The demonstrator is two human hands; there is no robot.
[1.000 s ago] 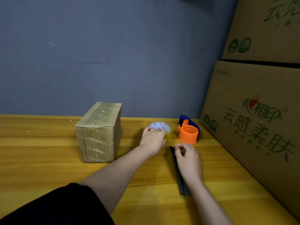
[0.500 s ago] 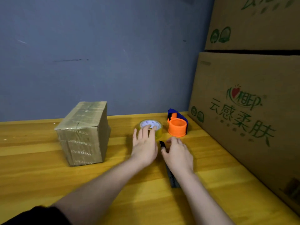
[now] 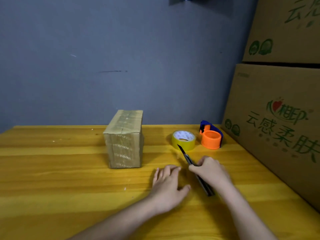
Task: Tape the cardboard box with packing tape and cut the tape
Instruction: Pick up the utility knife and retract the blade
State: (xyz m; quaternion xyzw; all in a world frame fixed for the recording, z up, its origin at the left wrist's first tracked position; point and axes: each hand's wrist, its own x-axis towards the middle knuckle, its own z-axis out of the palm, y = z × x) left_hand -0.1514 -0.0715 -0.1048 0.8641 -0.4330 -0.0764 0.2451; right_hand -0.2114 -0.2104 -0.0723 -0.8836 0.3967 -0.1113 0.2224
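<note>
knife in hand, tape roll untouched

the utility knife [image 3: 194, 168] is gripped in the right hand [image 3: 210, 171], fingers closed around the handle, blade out and pointed toward the packing tape roll [image 3: 183, 140]. the blade tip is seen near or over the roll's front edge; contact cannot be told. the left hand [image 3: 168, 184] is laid flat on the wooden table [image 3: 52, 179], fingers spread wide, nothing held.

task state: the cardboard box [image 3: 125, 138] is stood upright at mid table, well apart from both hands and left of the roll. it is already closed, and shiny tape strips are seen across its top and front face. whether these are fresh or old cannot be told. no tape is drawn out from the roll. judged as an early stage: the roll is yet to be picked up, tape is yet to be pulled over the box, and the cut is yet to be made.

containers: the small box is shut, contents hidden. an orange and blue tape dispenser [image 3: 211, 137] is set just right of the roll, its ring apparently empty. large printed cartons [image 3: 277, 122] are stacked at the right edge, closed, contents not seen.
</note>
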